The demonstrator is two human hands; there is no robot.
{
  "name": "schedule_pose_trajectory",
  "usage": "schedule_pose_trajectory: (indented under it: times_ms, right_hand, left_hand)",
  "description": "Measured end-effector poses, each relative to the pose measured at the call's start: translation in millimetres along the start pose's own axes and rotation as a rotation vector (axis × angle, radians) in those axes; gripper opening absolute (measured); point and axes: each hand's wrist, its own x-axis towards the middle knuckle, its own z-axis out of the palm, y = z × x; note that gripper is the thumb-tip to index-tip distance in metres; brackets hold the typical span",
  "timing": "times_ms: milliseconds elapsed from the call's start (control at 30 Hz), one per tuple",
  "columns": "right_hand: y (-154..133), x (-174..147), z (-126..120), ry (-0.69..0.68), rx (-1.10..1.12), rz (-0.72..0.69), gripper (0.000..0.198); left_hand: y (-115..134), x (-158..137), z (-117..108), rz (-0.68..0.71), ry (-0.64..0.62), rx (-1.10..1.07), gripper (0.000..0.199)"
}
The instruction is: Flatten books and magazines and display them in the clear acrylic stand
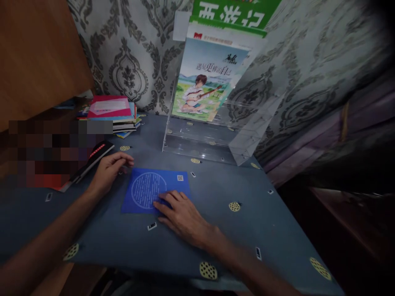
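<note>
A blue sheet (145,193) with a white circle of printed text and a small square code lies flat on the table. My right hand (182,216) rests on its lower right part, fingers spread and touching the surface. Just off the sheet's upper left corner, my left hand (112,166) hovers or rests near the table with fingers loosely bent and nothing visible in them. Close beside that hand lies a dark book (98,153) with red lettering, partly covered by a blurred patch.
A clear acrylic rack (203,146) stands at the back, holding a book with a guitar player (197,78) and a green book (234,12) behind it. Stacked books (111,109) sit at the back left. The patterned tablecloth (216,238) ends at the right edge.
</note>
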Motion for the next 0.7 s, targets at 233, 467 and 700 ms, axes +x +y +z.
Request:
schedule_pose_trajectory:
  times_ms: [233, 467, 700]
  right_hand:
    - [8.7, 20.5, 4.7, -0.086, 0.206, 0.082, 0.033]
    - [32.0, 28.3, 19.6, -0.103, -0.132, 0.368, 0.045]
    - [43.9, -8.2, 13.7, -0.038, -0.192, 0.476, 0.04]
  left_hand:
    - [-15.6, -2.9, 8.6, 0.29, -0.349, 0.601, 0.026]
    - [-22.2, -9.2, 10.2, 0.396, -0.409, 0.838, 0.029]
    - [-17.1, -3.2, 6.4, 0.377, -0.449, 0.805, 0.031]
